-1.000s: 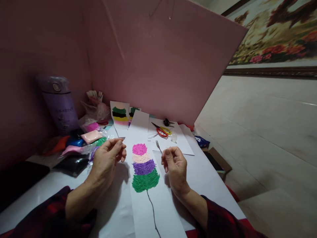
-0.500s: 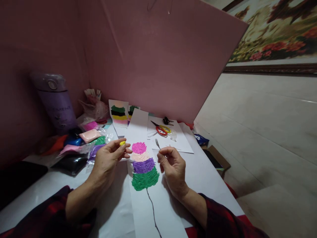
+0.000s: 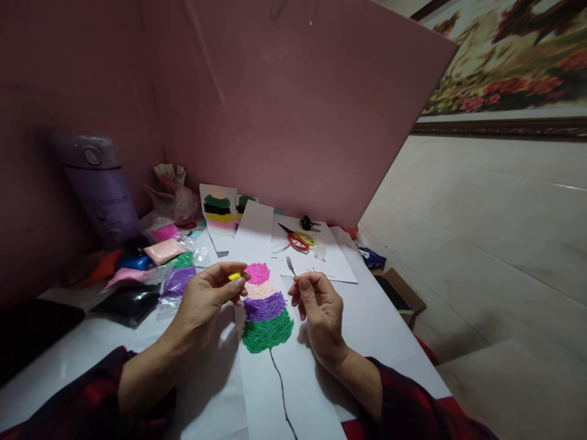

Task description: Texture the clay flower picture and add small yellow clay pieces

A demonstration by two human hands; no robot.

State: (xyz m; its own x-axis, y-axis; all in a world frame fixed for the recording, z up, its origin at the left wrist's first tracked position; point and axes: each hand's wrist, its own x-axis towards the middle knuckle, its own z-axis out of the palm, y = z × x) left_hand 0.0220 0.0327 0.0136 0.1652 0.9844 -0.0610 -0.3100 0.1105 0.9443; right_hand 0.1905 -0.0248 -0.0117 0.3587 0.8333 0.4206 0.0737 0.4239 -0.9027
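Observation:
Between the thumb and fingers of my left hand (image 3: 208,296) is a small yellow lump of clay (image 3: 235,276). My right hand (image 3: 320,311) pinches a small metal fork (image 3: 290,266), its tines pointing up and away from me. Under and between the hands lies a white paper strip (image 3: 266,397). On it is a textured clay picture in stacked bands: a pink top (image 3: 257,274), a pale peach band (image 3: 261,289), a purple band (image 3: 263,306) and a wide green band (image 3: 267,330). A thin dark stem (image 3: 283,391) runs down from the green. My left fingertips hover close to the pink part.
At left lie several bags of coloured clay, among them a black one (image 3: 128,304) and a purple one (image 3: 178,282), before a purple bottle (image 3: 103,189). Scissors (image 3: 298,239) and keys (image 3: 308,223) lie on papers at the back. A banded picture card (image 3: 218,211) leans near the pink wall.
My left hand has moved right and slightly down with the yellow clay, nearer the pink part. The right hand with the fork has hardly moved.

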